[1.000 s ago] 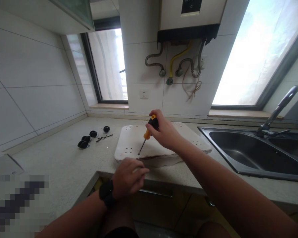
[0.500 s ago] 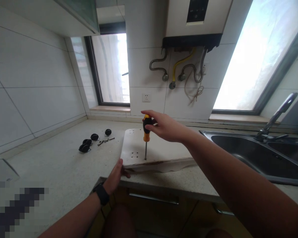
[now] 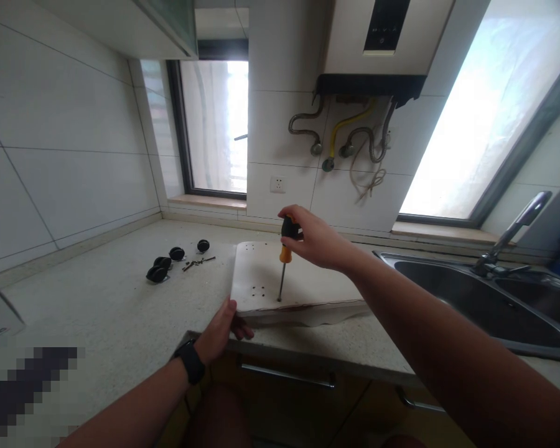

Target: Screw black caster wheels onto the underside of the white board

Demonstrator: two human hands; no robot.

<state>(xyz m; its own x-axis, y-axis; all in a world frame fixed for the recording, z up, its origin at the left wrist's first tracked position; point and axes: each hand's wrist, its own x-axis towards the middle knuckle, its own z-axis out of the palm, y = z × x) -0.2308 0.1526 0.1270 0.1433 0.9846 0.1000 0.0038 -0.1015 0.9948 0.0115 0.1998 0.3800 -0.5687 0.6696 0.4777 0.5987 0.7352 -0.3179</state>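
My right hand (image 3: 308,236) is closed round the black and yellow handle of a screwdriver (image 3: 285,254). The shaft leans slightly, and its tip meets a hole near the front edge of a white board (image 3: 252,267). Small holes in groups mark the board's left corners. At the front left corner my left hand (image 3: 224,323) grips the board, thumb at the top edge and fingers curled beneath. To the left on the counter lie several black caster wheels (image 3: 177,253), with a scatter of screws (image 3: 196,264) beside them.
The pale counter (image 3: 107,298) carries everything, its front edge above drawers with metal handles (image 3: 287,375). A steel sink (image 3: 448,298) with a faucet (image 3: 508,236) lies to the right. On the wall hangs a water heater (image 3: 345,43) with hoses; a white box (image 3: 0,311) stands far left.
The camera view has shifted a little. The screwdriver now leans more, its handle tipped to the right, with its tip still in the same spot. My left hand keeps its place on the corner.
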